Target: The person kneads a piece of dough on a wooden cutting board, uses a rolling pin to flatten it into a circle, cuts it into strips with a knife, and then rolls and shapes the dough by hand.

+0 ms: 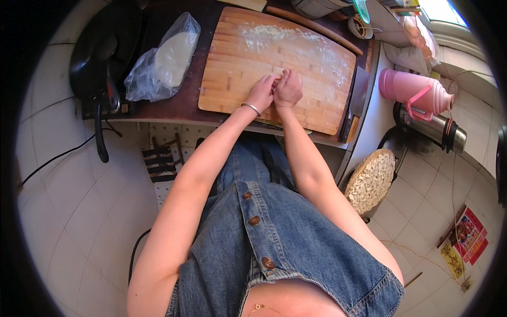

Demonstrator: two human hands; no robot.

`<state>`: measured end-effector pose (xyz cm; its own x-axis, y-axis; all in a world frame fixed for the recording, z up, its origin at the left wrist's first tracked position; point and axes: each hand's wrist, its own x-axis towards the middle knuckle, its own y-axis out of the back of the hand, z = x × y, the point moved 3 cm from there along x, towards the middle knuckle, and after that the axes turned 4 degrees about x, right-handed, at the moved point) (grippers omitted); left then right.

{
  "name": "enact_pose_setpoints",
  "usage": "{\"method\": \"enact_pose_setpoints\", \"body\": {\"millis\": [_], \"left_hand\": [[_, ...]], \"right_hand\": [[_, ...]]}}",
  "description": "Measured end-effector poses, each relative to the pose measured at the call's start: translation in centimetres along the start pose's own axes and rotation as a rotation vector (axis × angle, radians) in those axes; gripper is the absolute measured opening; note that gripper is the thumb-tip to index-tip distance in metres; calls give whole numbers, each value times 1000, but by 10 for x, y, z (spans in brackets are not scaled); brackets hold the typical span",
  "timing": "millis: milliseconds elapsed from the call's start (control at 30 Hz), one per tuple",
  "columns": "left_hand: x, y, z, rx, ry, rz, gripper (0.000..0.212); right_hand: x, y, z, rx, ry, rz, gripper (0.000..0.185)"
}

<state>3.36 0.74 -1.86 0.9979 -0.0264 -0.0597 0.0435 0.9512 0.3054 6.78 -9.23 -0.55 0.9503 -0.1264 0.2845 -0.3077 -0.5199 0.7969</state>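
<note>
My left hand [261,92], with a silver bangle at its wrist, meets my right hand [288,90] over the near half of a wooden board [229,79]. The fingers of both hands are bent and touch each other. Whatever may be between them is hidden, so I cannot tell if they hold anything. White flour [273,35] is scattered over the far and right parts of the board. Left of the board lies a clear plastic bag [148,75] with a pale, smooth mass of what looks like dough [172,59] inside.
A rolling pin [313,27] lies behind the board; a cleaver [358,91] lies along its right side. A black wok [87,67] stands at the left. Farther right are a pink thermos flask [416,91], a steel flask [427,126] and a round tray of pale pieces [372,182].
</note>
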Motion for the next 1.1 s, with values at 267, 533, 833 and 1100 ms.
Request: {"method": "enact_pose_setpoints", "body": {"millis": [267, 533, 833, 1100], "left_hand": [[19, 13, -9, 190, 6, 57, 26], [52, 11, -7, 351, -32, 90, 19], [-33, 62, -12, 531, -114, 161, 44], [-52, 65, -27, 1026, 15, 117, 77]], "right_hand": [[48, -35, 2, -256, -189, -39, 25], [82, -32, 14, 368, -420, -122, 34], [-76, 25, 14, 10, 311, -248, 46], [6, -13, 1, -238, 221, -207, 61]]}}
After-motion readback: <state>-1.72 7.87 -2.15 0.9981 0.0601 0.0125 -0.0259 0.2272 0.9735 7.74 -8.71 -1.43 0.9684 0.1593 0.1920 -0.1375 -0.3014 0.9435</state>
